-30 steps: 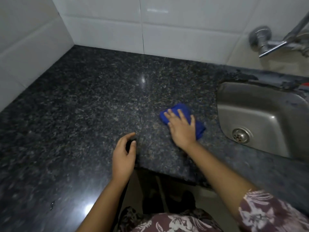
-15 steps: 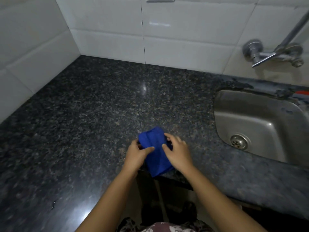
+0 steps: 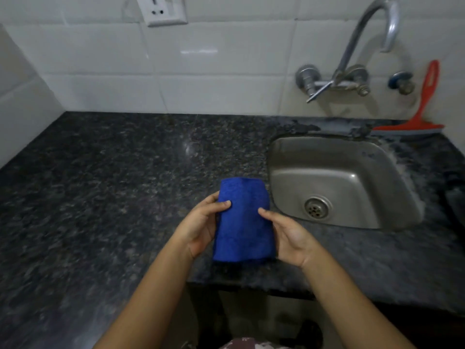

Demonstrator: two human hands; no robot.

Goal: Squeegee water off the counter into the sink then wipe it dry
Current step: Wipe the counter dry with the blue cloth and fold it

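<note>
A folded blue cloth (image 3: 242,222) is held up above the front of the dark granite counter (image 3: 113,177). My left hand (image 3: 201,222) grips its left edge, thumb on top. My right hand (image 3: 289,235) holds its right edge with the thumb pressed against the cloth. The steel sink (image 3: 339,182) lies just right of the cloth, its drain showing. A red squeegee (image 3: 422,109) leans against the tiled wall behind the sink's far right corner, its blade on the counter.
A curved metal tap (image 3: 352,59) juts from the wall above the sink. A wall socket (image 3: 163,11) sits at the top left of centre. White tiles close the counter at the back and left. The counter's front edge has a cut-out below my arms.
The cloth went from being pressed flat on the counter under my right hand to being lifted and held by both hands. My view tilted up, bringing the tap and squeegee into sight.
</note>
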